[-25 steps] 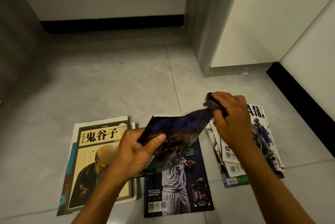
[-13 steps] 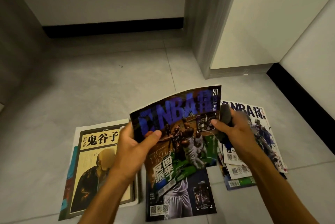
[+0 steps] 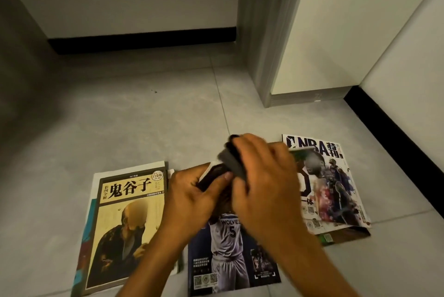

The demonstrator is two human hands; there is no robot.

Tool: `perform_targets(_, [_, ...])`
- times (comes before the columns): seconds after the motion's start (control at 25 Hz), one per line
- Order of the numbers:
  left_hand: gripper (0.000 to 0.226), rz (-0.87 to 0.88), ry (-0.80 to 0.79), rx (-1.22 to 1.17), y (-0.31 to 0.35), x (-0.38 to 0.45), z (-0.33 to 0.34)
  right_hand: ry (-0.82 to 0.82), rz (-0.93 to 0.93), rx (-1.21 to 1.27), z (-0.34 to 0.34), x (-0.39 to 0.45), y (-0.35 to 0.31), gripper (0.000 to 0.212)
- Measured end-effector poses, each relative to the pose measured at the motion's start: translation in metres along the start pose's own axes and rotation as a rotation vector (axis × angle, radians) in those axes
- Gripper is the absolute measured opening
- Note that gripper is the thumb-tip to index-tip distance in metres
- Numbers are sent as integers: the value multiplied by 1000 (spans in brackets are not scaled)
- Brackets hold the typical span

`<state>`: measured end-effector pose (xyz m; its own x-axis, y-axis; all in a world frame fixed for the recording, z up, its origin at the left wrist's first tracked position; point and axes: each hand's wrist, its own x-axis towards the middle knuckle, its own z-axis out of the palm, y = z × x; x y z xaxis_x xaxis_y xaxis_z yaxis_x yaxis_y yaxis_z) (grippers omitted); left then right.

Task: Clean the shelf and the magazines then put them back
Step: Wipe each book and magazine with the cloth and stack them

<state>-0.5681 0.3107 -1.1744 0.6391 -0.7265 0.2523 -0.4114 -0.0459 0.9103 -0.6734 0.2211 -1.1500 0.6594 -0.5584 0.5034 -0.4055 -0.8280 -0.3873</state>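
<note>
Fingers (image 3: 240,186) of our right hand (image 3: 266,191) clutch a grey cloth wad (image 3: 231,160), wiping the dark glossy magazine (image 3: 211,175) — our left hand (image 3: 192,197) grips it beneath, steadying.

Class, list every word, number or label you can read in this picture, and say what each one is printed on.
"鬼谷子": title on the yellow book at left.
"NBA 特刊": masthead of the magazine at right.
"一体": lower on that same cover.
"WOLVES" and "5": jersey on the magazine in the middle.
Too small or blurred: the round gold seal on the yellow book, the QR codes, and the fine print on all covers.
</note>
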Motion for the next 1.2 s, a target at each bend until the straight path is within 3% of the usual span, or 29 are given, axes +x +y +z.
perform_targets(0.12, [11,49,-6,-58,3,-5,-3,112,-75,67,10,-8,-14,48])
perform_targets(0.24, [6,-46,72,-102,-1,-7,-14,121,-26,44,19,-9,32,51])
perform_targets(0.36, [13,-130,111,-90,-6,-12,-22,17,178,-96,29,-19,115,39])
perform_targets(0.44, [15,-166,127,-80,-11,-16,-25,-83,470,-56,26,-31,163,26])
perform_targets(0.48, [11,-206,152,-104,-14,-17,-26,-88,675,89,25,-37,179,26])
perform_targets(0.56, [11,-314,202,-202,-20,-18,-24,-70,1038,654,27,-44,186,34])
perform_targets(0.64, [15,-377,218,-257,-19,-18,-17,-102,1128,1085,29,-45,169,35])
perform_targets(0.72, [14,-443,212,-328,-15,-18,-15,-133,1023,1153,26,-37,154,26])
perform_targets(0.8, [17,-483,123,-387,-17,-14,-32,-102,890,1040,10,-23,145,29])
perform_targets(0.92, [33,-443,-255,-398,-21,-3,-67,-180,512,783,-23,-1,133,28])
perform_targets(1.0, [41,-357,-457,-188,-13,2,-65,-298,224,588,-36,17,108,26])
perform_targets(1.04, [38,-276,-471,-53,-6,3,-57,-335,89,485,-38,24,94,26])
perform_targets(1.12, [32,-137,-316,5,10,7,-38,-338,-92,327,-32,28,70,31])
perform_targets(1.2, [20,-22,-145,-40,18,11,-27,-247,-102,313,-24,24,46,36])
